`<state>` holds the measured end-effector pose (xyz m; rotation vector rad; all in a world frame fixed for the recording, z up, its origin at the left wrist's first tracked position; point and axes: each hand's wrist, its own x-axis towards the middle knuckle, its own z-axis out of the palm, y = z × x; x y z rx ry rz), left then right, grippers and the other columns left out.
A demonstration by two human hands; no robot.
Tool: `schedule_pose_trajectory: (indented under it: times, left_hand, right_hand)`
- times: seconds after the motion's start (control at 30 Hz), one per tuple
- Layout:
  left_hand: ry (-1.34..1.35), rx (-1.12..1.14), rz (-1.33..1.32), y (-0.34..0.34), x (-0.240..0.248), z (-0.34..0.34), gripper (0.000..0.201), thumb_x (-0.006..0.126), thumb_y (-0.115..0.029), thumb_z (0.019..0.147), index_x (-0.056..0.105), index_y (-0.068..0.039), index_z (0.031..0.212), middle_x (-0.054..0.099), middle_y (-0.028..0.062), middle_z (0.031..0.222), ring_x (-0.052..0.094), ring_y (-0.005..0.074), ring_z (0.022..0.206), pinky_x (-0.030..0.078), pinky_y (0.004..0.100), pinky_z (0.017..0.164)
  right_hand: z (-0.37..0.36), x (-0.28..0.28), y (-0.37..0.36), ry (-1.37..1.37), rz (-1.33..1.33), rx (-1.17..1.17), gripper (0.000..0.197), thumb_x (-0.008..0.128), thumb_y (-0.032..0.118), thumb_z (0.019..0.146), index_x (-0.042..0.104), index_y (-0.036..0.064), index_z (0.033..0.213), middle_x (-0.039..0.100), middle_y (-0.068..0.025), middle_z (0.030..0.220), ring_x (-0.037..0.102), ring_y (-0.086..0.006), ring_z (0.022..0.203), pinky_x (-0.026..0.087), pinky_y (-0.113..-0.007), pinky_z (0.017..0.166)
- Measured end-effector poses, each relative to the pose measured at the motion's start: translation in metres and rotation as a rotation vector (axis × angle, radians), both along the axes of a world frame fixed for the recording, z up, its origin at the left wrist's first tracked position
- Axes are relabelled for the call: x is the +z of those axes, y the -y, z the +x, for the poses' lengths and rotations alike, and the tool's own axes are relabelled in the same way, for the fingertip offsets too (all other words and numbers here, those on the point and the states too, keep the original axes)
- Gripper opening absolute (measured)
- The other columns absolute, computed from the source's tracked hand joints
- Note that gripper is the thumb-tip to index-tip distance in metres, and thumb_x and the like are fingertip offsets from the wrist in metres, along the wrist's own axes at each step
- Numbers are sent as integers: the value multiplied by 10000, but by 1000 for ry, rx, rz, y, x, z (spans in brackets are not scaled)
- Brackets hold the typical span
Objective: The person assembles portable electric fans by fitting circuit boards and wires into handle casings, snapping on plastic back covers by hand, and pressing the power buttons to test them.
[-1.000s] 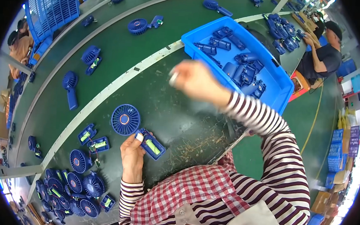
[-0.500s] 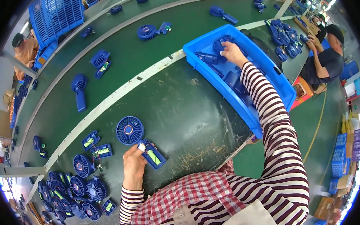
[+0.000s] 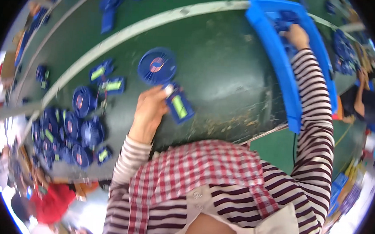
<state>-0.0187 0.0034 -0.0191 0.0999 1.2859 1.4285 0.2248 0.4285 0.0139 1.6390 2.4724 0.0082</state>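
My left hand (image 3: 150, 111) is closed on the handle of a blue handheld fan (image 3: 157, 66) lying on the green work surface. The opened handle (image 3: 180, 104) shows a light green battery inside. A white covering sits on one fingertip of this hand. At the upper right, my right hand (image 3: 297, 36) reaches into a long blue bin (image 3: 278, 75), its fingers curled in among dark blue plastic parts (image 3: 288, 16). Blur and the parts hide what these fingers hold, if anything.
Left of my left hand lie two opened handles with batteries (image 3: 113, 85), a fan (image 3: 82, 101) and a pile of several fans (image 3: 70, 132). Beyond a pale divider (image 3: 180, 11), another fan (image 3: 109, 12) lies on the green belt. Other people are at the far right and lower left.
My view has shifted, so the bench and bin appear higher and farther right. My left hand keeps its hold on the fan; my right hand is still in the bin.
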Motion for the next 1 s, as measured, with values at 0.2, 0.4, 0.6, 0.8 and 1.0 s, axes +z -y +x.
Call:
schedule_pose_trajectory:
  times: [0.2, 0.4, 0.6, 0.8, 1.0]
  left_hand:
    - [12, 35, -8, -8, 5, 5, 245, 552, -105, 867, 549, 77, 1031, 621, 137, 950, 626, 210, 846, 522, 335, 735]
    - [94, 104, 34, -3, -1, 13, 192, 587, -83, 837, 577, 56, 969, 615, 83, 873, 626, 167, 748, 534, 315, 664]
    - [98, 76, 42, -8, 1, 15, 197, 600, -84, 817, 581, 55, 956, 610, 81, 859, 625, 176, 741, 533, 323, 668]
    - [128, 105, 46, -4, -2, 13, 198, 597, -75, 800, 576, 59, 944, 610, 98, 851, 631, 187, 734, 541, 327, 656]
    - [138, 109, 68, -6, -4, 17, 211, 585, -125, 826, 566, 53, 940, 612, 115, 878, 631, 200, 762, 537, 343, 683]
  right_hand:
    - [15, -9, -24, -21, -39, 0, 534, 648, 400, 727, 604, -30, 1040, 629, -231, 996, 609, -344, 943, 449, -409, 821]
    - [19, -13, -6, -76, 118, -134, 643, 618, 460, 700, 562, 5, 1151, 598, -221, 1102, 569, -347, 1047, 431, -411, 890]
    - [-13, 50, 69, -473, 195, 22, 685, 662, 416, 694, 517, 8, 1225, 629, -171, 1007, 620, -264, 886, 467, -348, 781]
    - [-80, 64, 254, -847, -520, 329, 537, 681, 101, 688, 519, -39, 1181, 538, -28, 785, 502, -78, 656, 433, -238, 589]
    - [-87, 36, 311, -719, -329, 508, 580, 673, 120, 647, 503, -51, 1174, 601, -116, 772, 535, -154, 581, 453, -275, 554]
